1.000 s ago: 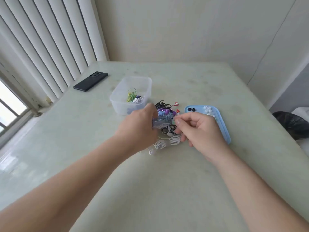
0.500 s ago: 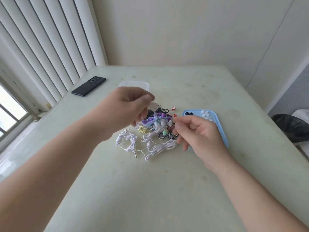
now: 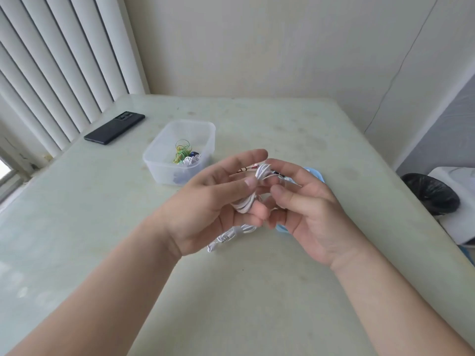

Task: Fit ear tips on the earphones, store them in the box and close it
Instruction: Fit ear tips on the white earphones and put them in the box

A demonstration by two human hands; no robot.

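My left hand (image 3: 218,201) holds a coiled white earphone bundle (image 3: 248,202) between thumb and fingers, raised above the table. My right hand (image 3: 300,209) faces it, its fingertips pinching the bundle's upper end (image 3: 263,172). A second white earphone bundle (image 3: 228,235) lies on the table under my hands. The clear plastic box (image 3: 164,160) stands open behind my left hand, with green and white earphones (image 3: 183,154) inside. The blue tray (image 3: 317,174) of ear tips is mostly hidden behind my right hand. No lid is in view.
A black phone (image 3: 114,127) lies at the table's far left near the window blinds. A black bin (image 3: 431,192) stands past the table's right edge. Bare pale green table top (image 3: 231,291) stretches toward me.
Both hands have lifted a white earphone bundle off the pile and brought it between them. My left hand moved down and right, uncovering the box.
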